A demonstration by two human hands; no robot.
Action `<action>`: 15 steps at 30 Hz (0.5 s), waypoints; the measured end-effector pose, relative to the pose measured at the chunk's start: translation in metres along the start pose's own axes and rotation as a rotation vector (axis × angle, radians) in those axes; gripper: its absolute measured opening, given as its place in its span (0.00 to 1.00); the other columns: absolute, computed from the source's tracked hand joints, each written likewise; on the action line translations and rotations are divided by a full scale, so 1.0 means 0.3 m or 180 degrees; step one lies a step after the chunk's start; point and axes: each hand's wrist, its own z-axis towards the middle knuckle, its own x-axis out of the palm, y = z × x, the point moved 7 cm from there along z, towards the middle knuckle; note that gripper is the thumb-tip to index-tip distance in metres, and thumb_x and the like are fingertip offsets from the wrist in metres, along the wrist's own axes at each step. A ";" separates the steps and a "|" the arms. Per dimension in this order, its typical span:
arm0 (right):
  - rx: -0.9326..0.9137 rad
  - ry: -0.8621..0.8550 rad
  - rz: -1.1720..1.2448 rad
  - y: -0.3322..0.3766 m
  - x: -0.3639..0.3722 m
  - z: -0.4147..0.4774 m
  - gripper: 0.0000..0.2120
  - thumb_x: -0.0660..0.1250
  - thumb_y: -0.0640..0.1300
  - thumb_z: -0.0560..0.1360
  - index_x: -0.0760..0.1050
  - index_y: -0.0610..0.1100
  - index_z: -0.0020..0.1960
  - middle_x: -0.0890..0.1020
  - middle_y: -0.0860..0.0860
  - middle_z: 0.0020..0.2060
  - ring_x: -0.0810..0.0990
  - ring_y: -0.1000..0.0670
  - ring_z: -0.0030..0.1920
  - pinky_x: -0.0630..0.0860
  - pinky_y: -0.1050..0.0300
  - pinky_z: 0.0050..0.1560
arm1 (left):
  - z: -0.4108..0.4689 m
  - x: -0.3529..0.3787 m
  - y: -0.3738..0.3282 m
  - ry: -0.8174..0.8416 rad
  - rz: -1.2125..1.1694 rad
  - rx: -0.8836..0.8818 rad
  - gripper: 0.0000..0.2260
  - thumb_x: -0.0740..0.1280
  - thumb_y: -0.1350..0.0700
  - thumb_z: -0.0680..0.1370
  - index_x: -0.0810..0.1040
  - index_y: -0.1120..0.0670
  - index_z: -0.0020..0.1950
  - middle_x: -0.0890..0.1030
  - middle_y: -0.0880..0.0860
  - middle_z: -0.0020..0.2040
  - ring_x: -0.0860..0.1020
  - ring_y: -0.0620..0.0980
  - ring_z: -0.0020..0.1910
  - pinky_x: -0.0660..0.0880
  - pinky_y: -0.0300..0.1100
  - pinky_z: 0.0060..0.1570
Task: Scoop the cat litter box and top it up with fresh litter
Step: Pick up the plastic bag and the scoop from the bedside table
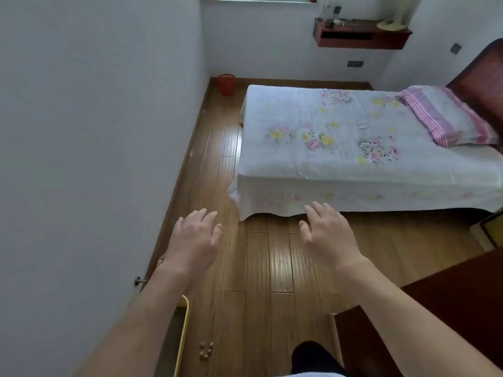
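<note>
Against the wall [95,131] at lower left I make out what I take for the litter box [185,319], only a strip of yellow rim in view, running up-frame along the wall. My left hand [194,235], the nearer, and right hand [326,232] hover released, empty. Pellets [205,349] lie just beside the rim.

Left hand [194,235] and right hand [328,232] hover empty over wooden floor [272,268] — fingers relaxed.
</note>
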 end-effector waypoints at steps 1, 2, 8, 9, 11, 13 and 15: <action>0.0022 -0.0011 0.0014 -0.009 0.006 0.019 0.23 0.53 0.52 0.82 0.67 0.43 0.72 0.69 0.47 0.73 0.63 0.45 0.74 0.61 0.47 0.73 | 0.024 0.004 0.000 0.0008 0.0006 0.0022 0.22 0.52 0.45 0.84 0.65 0.49 0.76 0.66 0.49 0.76 0.60 0.48 0.77 0.55 0.53 0.77; 0.0053 -0.0021 0.0020 -0.022 0.006 0.040 0.23 0.53 0.52 0.82 0.67 0.43 0.72 0.69 0.47 0.73 0.62 0.45 0.74 0.61 0.47 0.73 | 0.052 0.007 -0.003 0.0002 0.0043 0.0039 0.22 0.51 0.46 0.84 0.65 0.49 0.76 0.66 0.49 0.76 0.60 0.48 0.77 0.55 0.53 0.77; 0.0049 0.0084 0.0075 -0.133 0.054 0.244 0.24 0.52 0.52 0.82 0.63 0.44 0.75 0.64 0.47 0.76 0.58 0.45 0.77 0.58 0.46 0.75 | 0.268 0.059 -0.070 0.0054 0.0112 0.0018 0.22 0.51 0.46 0.84 0.65 0.49 0.77 0.65 0.50 0.77 0.60 0.49 0.77 0.53 0.54 0.77; 0.0045 0.0112 0.0102 -0.157 0.058 0.289 0.25 0.52 0.52 0.82 0.63 0.43 0.76 0.64 0.47 0.76 0.58 0.45 0.77 0.57 0.46 0.76 | 0.313 0.067 -0.088 0.0072 0.0118 0.0005 0.22 0.51 0.46 0.84 0.65 0.50 0.77 0.65 0.50 0.77 0.59 0.49 0.77 0.53 0.54 0.77; 0.0025 0.0152 0.0145 -0.208 0.059 0.379 0.25 0.52 0.52 0.82 0.61 0.44 0.77 0.63 0.47 0.77 0.57 0.45 0.77 0.56 0.46 0.76 | 0.402 0.074 -0.133 0.0076 0.0091 0.0005 0.22 0.51 0.46 0.84 0.65 0.50 0.77 0.65 0.50 0.77 0.59 0.49 0.77 0.51 0.54 0.77; -0.0003 0.0176 0.0160 -0.262 0.042 0.470 0.25 0.51 0.52 0.82 0.61 0.43 0.77 0.64 0.47 0.76 0.57 0.45 0.77 0.57 0.46 0.76 | 0.493 0.069 -0.184 0.0051 0.0068 0.0006 0.22 0.51 0.47 0.84 0.65 0.51 0.76 0.65 0.51 0.77 0.59 0.48 0.77 0.51 0.53 0.77; -0.0003 0.0155 0.0196 -0.325 0.013 0.564 0.24 0.51 0.51 0.82 0.63 0.42 0.76 0.66 0.47 0.74 0.60 0.45 0.76 0.59 0.46 0.75 | 0.585 0.055 -0.240 -0.0003 0.0054 0.0010 0.21 0.52 0.47 0.84 0.65 0.50 0.76 0.66 0.51 0.76 0.59 0.48 0.77 0.51 0.53 0.78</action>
